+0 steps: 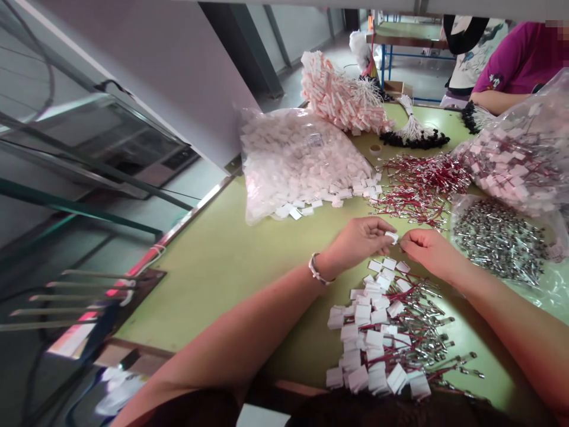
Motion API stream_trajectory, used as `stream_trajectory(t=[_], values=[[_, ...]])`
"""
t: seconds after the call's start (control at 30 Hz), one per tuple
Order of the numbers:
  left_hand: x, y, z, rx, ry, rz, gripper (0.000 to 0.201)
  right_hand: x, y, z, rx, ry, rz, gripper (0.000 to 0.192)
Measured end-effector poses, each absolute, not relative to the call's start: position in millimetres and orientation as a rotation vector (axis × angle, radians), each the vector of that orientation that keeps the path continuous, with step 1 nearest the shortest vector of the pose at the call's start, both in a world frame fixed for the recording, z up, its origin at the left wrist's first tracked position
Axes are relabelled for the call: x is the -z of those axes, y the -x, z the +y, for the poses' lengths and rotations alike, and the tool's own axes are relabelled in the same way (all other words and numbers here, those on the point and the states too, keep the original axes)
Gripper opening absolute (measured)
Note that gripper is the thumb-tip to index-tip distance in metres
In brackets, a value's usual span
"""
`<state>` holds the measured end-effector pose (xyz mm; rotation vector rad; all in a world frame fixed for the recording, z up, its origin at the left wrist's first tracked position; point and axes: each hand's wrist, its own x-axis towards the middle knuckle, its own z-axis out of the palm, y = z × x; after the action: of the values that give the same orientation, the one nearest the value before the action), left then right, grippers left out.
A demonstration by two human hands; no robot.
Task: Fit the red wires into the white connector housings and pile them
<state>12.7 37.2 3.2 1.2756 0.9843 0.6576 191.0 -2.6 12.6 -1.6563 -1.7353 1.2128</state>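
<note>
A small white plastic piece sits pinched between the fingertips of the left hand, and the right hand has its fingertips closed tight just beside that piece, touching it or nearly so; what the right fingers hold is too small to tell. The piece looks like a tiny square block, smooth and bright. Both hands hang a little above the green table. Just below the hands, toward the person, lies a pile of finished pieces: white blocks with thin red wires and shiny metal ends, all tangled together. Left of the hands the table is bare and flat, with lots of open room out to its long red-striped edge. Beyond the hands, away from the person, is a big clear bag of white blocks, with some blocks spilled out of its mouth. Beyond and to the right of the hands is a loose heap of red wires. Right of the hands lies a clear bag of small silver metal parts, and above it a puffy bag of wired pieces. At the far side of the table sits another person in a purple shirt, with an arm resting on the table.
</note>
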Motion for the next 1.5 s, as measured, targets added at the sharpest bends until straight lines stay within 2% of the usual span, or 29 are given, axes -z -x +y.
stream_trajectory(t=[0.13,0.33,0.47,0.57,0.7,0.8,0.9,1.07,1.3,1.43,1.5], values=[[2,-17,33,-0.628,-1.329,0.996,0.007,-3,-187,-5,-1.15,1.658,-1.755,0.021],[14,-17,35,-0.608,-1.236,0.847,0.021,5,-187,-8,-1.1,1.665,-1.81,0.021],[14,-19,33,-0.578,-1.29,0.851,0.019,-5,-194,-5,-1.019,1.653,-1.98,0.022],[13,-20,33,-0.548,-1.539,0.922,0.014,-21,-216,6,-0.966,1.615,-2.232,0.016],[13,-18,36,-0.506,-1.954,0.829,0.018,-25,-260,28,-0.191,1.87,-2.177,0.021],[14,-15,38,-0.387,-2.02,0.803,0.026,-11,-278,39,0.04,1.843,-2.342,0.025],[11,-12,41,-0.345,-1.939,0.875,0.026,3,-275,42,0.138,1.712,-2.506,0.024],[5,-8,49,-0.447,-1.724,1.066,0.021,11,-251,39,0.063,1.548,-2.565,0.023],[9,-11,48,-0.556,-1.671,1.059,0.024,3,-253,41,-0.109,1.319,-2.146,0.016],[-14,-21,54,-0.629,-1.704,1.015,0.025,-18,-251,35,-0.492,1.412,-1.667,0.01],[-33,-31,57,-0.702,-1.793,0.959,0.034,-30,-245,29,-0.739,1.396,-1.415,0.012]])
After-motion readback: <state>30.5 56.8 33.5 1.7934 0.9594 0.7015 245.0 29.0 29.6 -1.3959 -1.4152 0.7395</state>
